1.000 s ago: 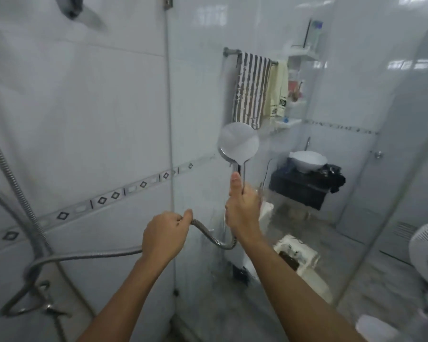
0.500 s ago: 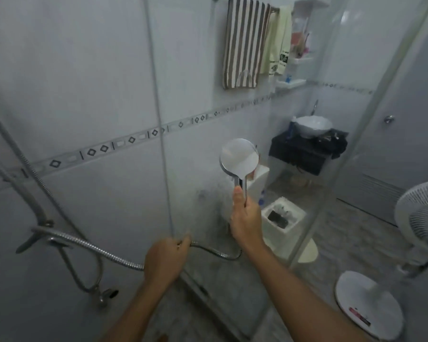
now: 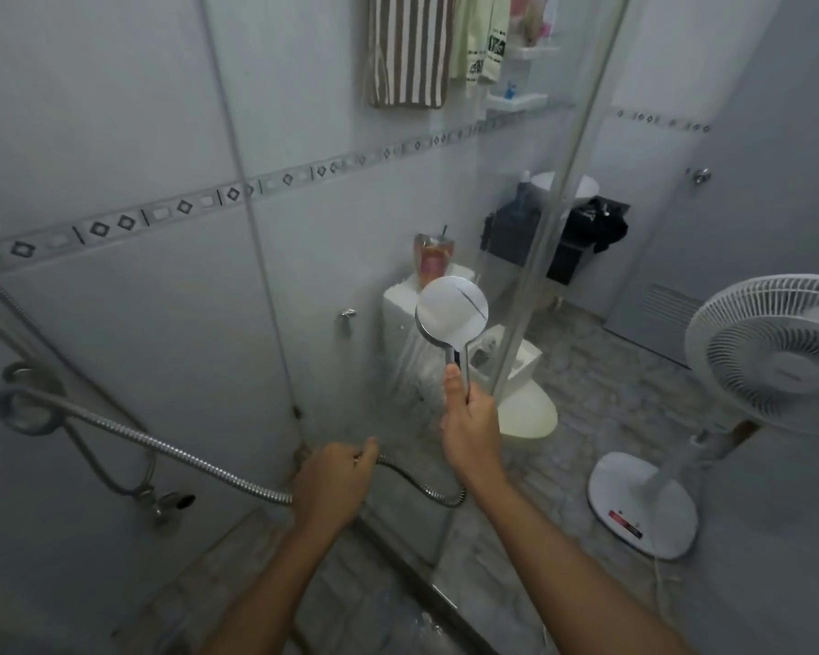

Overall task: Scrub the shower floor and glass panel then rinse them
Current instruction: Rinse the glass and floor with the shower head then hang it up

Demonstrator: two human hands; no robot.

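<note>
My right hand grips the chrome handle of a round shower head, held upright with its face toward the glass panel. Water streams from the head down and left onto the lower glass. My left hand is closed around the ribbed metal hose, which runs left to the wall fittings. The grey tiled shower floor shows below my forearms, beside the panel's bottom rail.
Through the glass stand a toilet, a dark vanity with a white basin and hanging towels. A white pedestal fan stands at right on the floor. The chrome tap valve is low on the left wall.
My view has tilted downward. The shower head has dropped lower along the glass, and water now sprays onto the lower panel. My left hand has stayed on the hose.
</note>
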